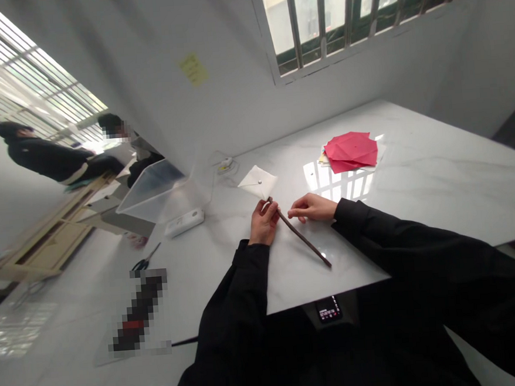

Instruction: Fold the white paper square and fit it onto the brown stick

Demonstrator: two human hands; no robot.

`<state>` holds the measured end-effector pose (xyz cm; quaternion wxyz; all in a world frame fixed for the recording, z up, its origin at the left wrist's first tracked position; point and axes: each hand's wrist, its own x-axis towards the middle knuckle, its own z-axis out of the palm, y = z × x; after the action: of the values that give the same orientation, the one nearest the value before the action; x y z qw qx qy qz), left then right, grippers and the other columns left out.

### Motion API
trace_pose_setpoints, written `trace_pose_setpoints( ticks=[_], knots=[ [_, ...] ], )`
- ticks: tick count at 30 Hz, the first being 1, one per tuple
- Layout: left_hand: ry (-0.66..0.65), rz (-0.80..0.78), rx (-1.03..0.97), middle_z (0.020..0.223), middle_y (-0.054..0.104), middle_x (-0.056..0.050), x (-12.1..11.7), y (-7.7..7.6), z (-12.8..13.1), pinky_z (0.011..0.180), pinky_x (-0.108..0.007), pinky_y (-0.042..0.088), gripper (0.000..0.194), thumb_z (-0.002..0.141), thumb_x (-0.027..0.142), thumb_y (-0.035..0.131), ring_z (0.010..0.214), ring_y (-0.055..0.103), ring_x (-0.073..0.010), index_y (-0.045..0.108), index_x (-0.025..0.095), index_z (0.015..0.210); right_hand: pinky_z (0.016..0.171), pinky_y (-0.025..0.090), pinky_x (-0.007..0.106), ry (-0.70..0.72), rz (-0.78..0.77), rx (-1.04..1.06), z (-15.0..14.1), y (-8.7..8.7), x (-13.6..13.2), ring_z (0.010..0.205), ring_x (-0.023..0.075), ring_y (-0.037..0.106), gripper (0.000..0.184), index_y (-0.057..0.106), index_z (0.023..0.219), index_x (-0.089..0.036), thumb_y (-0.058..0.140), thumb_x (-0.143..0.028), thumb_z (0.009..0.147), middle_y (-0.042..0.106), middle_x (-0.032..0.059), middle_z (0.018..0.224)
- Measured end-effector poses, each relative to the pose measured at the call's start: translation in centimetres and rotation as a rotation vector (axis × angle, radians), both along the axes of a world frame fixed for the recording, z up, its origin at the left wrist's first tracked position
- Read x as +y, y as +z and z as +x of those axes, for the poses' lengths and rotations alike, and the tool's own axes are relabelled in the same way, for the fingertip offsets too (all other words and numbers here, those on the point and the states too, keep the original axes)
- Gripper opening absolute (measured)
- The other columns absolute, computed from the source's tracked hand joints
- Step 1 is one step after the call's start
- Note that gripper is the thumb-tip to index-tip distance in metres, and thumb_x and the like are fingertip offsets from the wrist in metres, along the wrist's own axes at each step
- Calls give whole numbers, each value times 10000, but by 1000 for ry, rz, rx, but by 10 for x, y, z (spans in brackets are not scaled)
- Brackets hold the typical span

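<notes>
Lap screen: a small lit screen (328,309) is below the grip, toward the body; its text is too small to read.
Loose end: the brown stick (305,240) slants from the grip toward the near table edge, its lower end free; resting that end on the table (438,192) would probably curb twisting.
Left hand: the left hand (264,225) pinches the stick near its upper end; a hold this close to the paper should steady it well, firm on the stick, light on the folds.
Right hand: the right hand (314,208) is just right of the grip, fingers curled, off the stick; whether it holds anything small cannot be told.
White paper: the white folded paper (250,180) is just beyond the grip, a round stud (260,182) near its middle; its join with the stick is unclear (the fingers crowd it), so a side view seems wise.
Red sheets: red paper (351,151) lies farther right of the grip, partly covering paler sheets.
</notes>
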<state>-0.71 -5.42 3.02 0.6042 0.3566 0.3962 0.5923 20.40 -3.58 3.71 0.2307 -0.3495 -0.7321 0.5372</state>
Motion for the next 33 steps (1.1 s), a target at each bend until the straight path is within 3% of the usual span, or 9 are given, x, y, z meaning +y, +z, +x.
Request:
trace_pose_setpoints(
  ticks=[7, 14, 20, 30, 33],
  knots=[
    [-9, 17, 39, 823, 635, 58, -1, 1, 4, 746, -199, 513, 508, 602, 290, 1008, 756, 630, -63, 650, 203, 952, 553, 297, 257, 196, -44, -26, -3, 5, -5, 560, 91, 436, 507, 663, 709, -156, 787, -634, 823, 584, -15, 608],
    [67, -76, -63, 874, 698, 5, 5, 2, -11, 736, -222, 541, 440, 672, 347, 968, 774, 673, -102, 689, 207, 982, 524, 259, 246, 247, -205, 9, 4, 5, 1, 499, 73, 370, 441, 763, 913, -137, 731, -576, 904, 509, -53, 552],
    [134, -13, -118, 1053, 745, -10, 10, 0, -21, 825, -235, 566, 465, 696, 367, 954, 989, 719, -136, 722, 241, 1078, 533, 273, 238, 426, -305, -45, 9, 6, 0, 501, 70, 391, 476, 771, 871, -133, 763, -609, 874, 517, -52, 537],
    [148, -7, -154, 1026, 773, -16, 10, 0, -20, 840, -249, 580, 398, 671, 228, 967, 964, 737, -156, 727, 220, 989, 516, 257, 239, 462, -261, -66, 10, 8, -1, 495, 69, 402, 489, 804, 924, -120, 763, -604, 873, 538, -47, 531],
    [140, 0, -147, 1007, 764, -8, 10, -1, -21, 856, -257, 575, 411, 681, 238, 960, 972, 736, -154, 724, 224, 1017, 511, 301, 232, 404, -213, -74, 10, 6, 0, 504, 68, 432, 472, 815, 996, -125, 775, -579, 874, 601, -33, 588]
  ],
)
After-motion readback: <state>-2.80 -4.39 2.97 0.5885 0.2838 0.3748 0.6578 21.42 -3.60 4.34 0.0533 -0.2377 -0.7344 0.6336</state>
